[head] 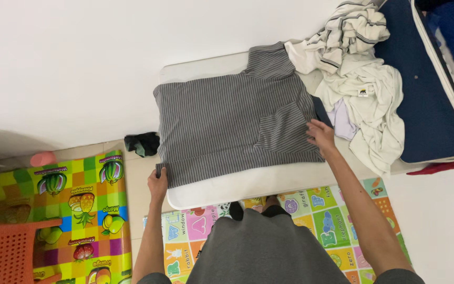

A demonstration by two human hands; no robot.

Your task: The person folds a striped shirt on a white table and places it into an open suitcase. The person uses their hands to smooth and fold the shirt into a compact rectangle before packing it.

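Note:
A grey striped shirt (227,123) lies spread flat on a small white table (248,186), with one side folded inward. My left hand (157,184) pinches the shirt's lower left corner at the table's front edge. My right hand (321,135) rests flat on the shirt's right edge, fingers spread, pressing the cloth down.
A heap of white and striped clothes (361,68) lies at the table's right end beside a dark blue mattress (426,94). A dark cloth (142,143) lies on the floor to the left. Colourful play mats (80,210) cover the floor, and an orange plastic chair (6,252) stands at bottom left.

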